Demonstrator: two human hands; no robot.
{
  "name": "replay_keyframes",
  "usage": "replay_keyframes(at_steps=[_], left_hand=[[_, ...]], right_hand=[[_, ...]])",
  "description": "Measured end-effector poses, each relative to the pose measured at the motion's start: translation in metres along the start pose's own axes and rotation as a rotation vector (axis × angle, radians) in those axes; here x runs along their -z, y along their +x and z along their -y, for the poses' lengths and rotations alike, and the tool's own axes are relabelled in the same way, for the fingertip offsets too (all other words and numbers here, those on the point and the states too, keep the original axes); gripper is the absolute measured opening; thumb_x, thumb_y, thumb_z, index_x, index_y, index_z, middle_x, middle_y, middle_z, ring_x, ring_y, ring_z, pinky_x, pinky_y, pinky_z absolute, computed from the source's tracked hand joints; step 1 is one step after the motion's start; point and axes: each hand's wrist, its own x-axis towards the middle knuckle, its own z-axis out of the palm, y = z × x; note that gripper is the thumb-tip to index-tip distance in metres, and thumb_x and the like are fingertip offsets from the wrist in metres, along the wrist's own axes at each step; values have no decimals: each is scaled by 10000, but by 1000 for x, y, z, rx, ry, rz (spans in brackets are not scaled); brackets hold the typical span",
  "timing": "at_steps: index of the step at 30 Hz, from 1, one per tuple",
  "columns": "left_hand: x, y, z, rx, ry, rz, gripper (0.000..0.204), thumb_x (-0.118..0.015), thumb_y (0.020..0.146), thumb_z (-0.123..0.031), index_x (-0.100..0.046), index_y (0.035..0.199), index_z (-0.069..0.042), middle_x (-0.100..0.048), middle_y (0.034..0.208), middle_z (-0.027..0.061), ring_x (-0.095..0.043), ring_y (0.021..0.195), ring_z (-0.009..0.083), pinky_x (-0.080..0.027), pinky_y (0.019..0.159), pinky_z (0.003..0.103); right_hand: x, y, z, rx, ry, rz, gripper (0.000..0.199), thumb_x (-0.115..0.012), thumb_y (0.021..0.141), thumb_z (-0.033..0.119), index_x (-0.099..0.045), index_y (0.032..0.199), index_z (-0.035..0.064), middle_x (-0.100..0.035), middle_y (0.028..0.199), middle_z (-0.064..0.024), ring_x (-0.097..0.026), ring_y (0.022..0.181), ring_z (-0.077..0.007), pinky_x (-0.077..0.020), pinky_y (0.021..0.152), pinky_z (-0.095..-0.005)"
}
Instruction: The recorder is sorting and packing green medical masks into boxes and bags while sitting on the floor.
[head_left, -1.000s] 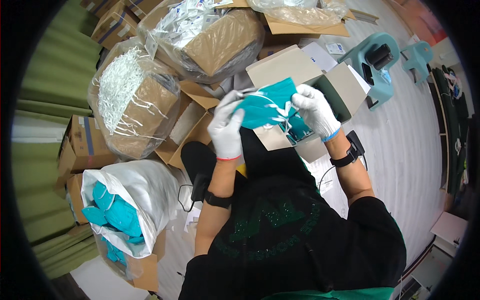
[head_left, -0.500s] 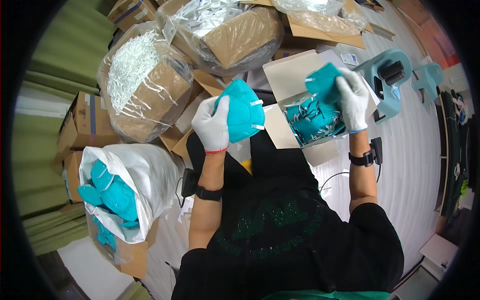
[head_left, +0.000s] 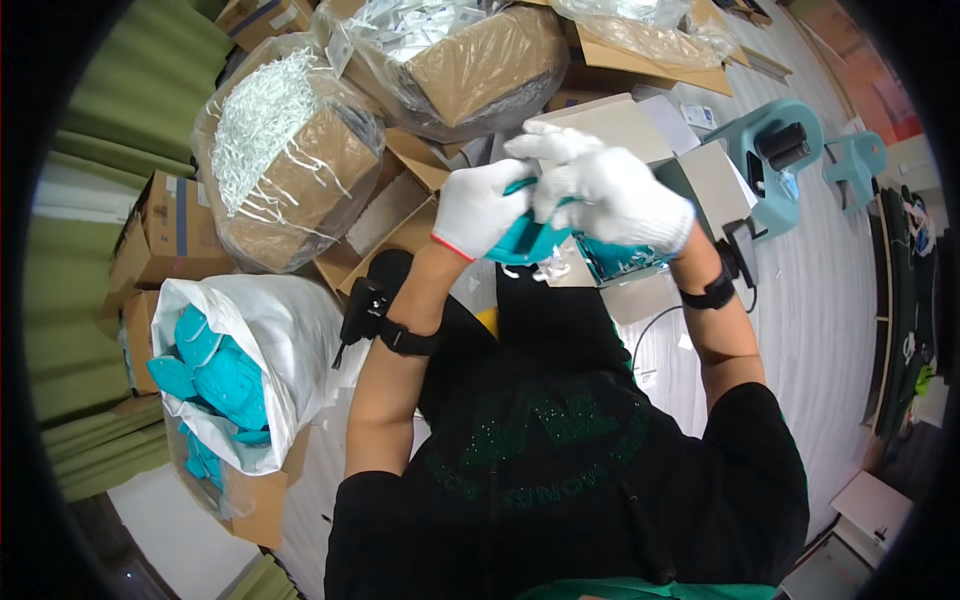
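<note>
Both my hands wear white knit gloves and meet in front of the open carton. My left hand (head_left: 485,205) is closed around a teal cup-shaped face mask (head_left: 525,243), with white bits at its lower edge. Over the same spot lies my right hand (head_left: 610,195), its bent fingers at the teal material and one or two pointing left. It covers most of what is between the hands; whether one mask or two are there I cannot tell. Just below my right hand, the white carton (head_left: 645,300) holds more teal masks (head_left: 615,258) with white straps.
On the left, a white sack (head_left: 300,330) of teal masks stands by a cardboard box (head_left: 258,505). Beyond is a plastic-lined box of white strips (head_left: 265,125), with another lined box (head_left: 490,75) alongside. A blue-grey plastic machine (head_left: 770,165) stands right of the carton.
My right hand has moved left from above the carton, bringing it against my left hand. My left hand has shifted right, and its mask is now largely covered.
</note>
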Motion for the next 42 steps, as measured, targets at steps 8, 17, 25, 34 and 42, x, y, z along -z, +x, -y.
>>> replay_keyframes(at_steps=[8, 17, 25, 34, 42], left_hand=[[-17, -25, -8, 445, -1667, -8, 678, -432, 966, -510, -379, 1389, 17, -563, 1271, 132, -589, 1095, 212, -470, 930, 333], [-45, -37, 0, 742, -1228, -237, 350, -623, 907, -86, -540, 1236, -2, -610, 1159, 71, -614, 985, 155, -516, 824, 286], [-31, -29, 10, 422, -1040, -623, 324, -557, 961, -155, -499, 1251, -24, -595, 1172, 85, -622, 969, 175, -541, 779, 317], [-17, -28, 8, 687, -1015, -604, 241, -576, 955, -276, -587, 1022, -45, -626, 832, 37, -547, 594, 102, -423, 493, 230], [-29, -28, -12, 757, -1009, -587, 201, -638, 910, -207, -607, 1060, -77, -622, 874, 8, -516, 603, 42, -367, 469, 188]], right_hand=[[-14, 8, -21, -373, 349, -204, 170, -699, 708, 7, -678, 873, 44, -659, 937, -115, -638, 892, -277, -506, 805, -344], [-39, 15, -41, -608, 717, -578, 470, -633, 868, 85, -473, 1302, 1, -623, 1141, -85, -597, 1039, -163, -489, 903, -288], [-71, -30, -29, -816, 1511, 91, 391, -644, 899, 248, -553, 1198, 14, -603, 828, -26, -535, 643, -77, -456, 597, -214], [-73, -36, -19, -711, 1010, 99, 362, -695, 850, 294, -626, 1058, 5, -597, 811, -35, -573, 751, -144, -488, 702, -302], [-86, -17, -20, -539, 1007, -259, 431, -692, 849, 145, -546, 1233, 14, -621, 1091, -72, -606, 955, -168, -490, 858, -330]])
